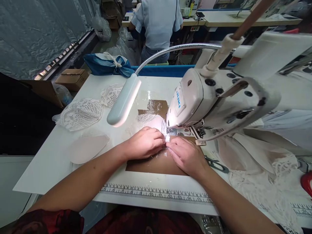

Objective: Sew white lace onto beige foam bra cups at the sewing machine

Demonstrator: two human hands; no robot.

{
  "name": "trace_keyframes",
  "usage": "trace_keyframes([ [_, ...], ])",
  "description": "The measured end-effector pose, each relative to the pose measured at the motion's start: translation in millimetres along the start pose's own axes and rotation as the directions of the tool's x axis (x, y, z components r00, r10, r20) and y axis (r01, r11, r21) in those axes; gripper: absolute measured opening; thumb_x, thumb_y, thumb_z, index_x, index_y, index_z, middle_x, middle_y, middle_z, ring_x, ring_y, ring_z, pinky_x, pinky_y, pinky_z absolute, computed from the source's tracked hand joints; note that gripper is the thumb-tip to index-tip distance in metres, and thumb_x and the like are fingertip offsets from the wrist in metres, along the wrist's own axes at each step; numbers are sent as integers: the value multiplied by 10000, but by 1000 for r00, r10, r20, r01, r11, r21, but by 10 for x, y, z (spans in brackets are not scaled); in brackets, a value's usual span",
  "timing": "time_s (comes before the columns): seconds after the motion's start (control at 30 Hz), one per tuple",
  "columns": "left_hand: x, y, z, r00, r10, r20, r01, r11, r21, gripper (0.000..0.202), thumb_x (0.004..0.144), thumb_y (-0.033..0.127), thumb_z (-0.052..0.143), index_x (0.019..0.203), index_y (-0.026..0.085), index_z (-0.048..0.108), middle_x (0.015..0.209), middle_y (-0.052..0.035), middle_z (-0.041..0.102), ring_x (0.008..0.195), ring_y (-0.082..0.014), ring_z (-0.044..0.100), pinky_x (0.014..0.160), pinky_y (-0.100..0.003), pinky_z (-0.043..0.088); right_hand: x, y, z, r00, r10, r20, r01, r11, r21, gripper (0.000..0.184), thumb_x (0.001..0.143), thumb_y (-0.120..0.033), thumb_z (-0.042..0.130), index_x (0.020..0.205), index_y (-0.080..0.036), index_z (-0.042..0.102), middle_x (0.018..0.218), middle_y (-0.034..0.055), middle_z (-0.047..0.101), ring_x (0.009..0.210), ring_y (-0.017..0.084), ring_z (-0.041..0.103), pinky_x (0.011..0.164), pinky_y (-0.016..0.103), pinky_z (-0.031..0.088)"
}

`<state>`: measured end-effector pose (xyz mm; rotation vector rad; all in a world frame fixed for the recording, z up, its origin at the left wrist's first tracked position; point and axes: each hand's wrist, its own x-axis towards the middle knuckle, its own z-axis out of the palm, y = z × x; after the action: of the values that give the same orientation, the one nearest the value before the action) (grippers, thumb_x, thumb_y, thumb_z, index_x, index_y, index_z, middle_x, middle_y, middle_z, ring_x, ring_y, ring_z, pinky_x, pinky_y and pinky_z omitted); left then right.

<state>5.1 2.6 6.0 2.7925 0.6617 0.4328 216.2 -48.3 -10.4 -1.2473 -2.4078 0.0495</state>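
Note:
Under the needle area of the white sewing machine [187, 97] lies a pale bra cup with white lace [154, 122]. My left hand [148, 142] is closed on the lace edge just left of the presser foot, with its fingers bent down onto the fabric. From the right, my right hand [186, 156] pinches the near end of the same lace edge. The fingertips of both hands almost meet in front of the needle. Brown board [156, 165] covers the tabletop beneath my hands. What lies under my fingers is hidden.
A lamp [124, 100] on a bendy metal arm hangs over the work. Lace cups [81, 113] and a plain beige cup [89, 149] lie left. On the right are small thread snips [216, 164] and piled lace pieces [258, 162]. A co-worker [158, 26] sits beyond the table.

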Motion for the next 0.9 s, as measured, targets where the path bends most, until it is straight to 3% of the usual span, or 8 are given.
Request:
trace_keyframes([
  [0.23,28,18,13,986,-164,-23,164,986,16,269,926,327,479,838,138,648,858,-79,611,797,-188,534,717,-307,419,-84,54,-24,1000,18,5,-18,1000,-11,285,866,-107,468,996,-193,706,854,38,684,781,146,606,702,247,426],
  [0.43,97,90,3,961,-277,23,277,961,21,239,910,261,471,762,142,616,767,-56,599,742,-181,523,695,-303,386,-85,45,-24,996,82,-45,-82,997,2,277,863,-117,484,1006,-197,707,871,19,712,789,146,632,687,250,442],
  [0.73,103,132,22,937,-349,20,349,937,27,184,858,218,488,730,140,595,744,-53,594,720,-179,515,713,-305,404,-103,51,11,989,136,-56,-138,990,-23,281,885,-147,489,1069,-191,696,955,25,739,918,168,661,783,277,476],
  [0.9,83,130,46,948,-317,-2,317,948,-10,204,899,222,461,837,163,646,776,-37,623,744,-175,552,704,-309,382,-77,40,-2,989,138,-52,-139,990,-28,290,883,-146,488,1086,-199,687,978,19,731,914,170,658,802,286,481],
])
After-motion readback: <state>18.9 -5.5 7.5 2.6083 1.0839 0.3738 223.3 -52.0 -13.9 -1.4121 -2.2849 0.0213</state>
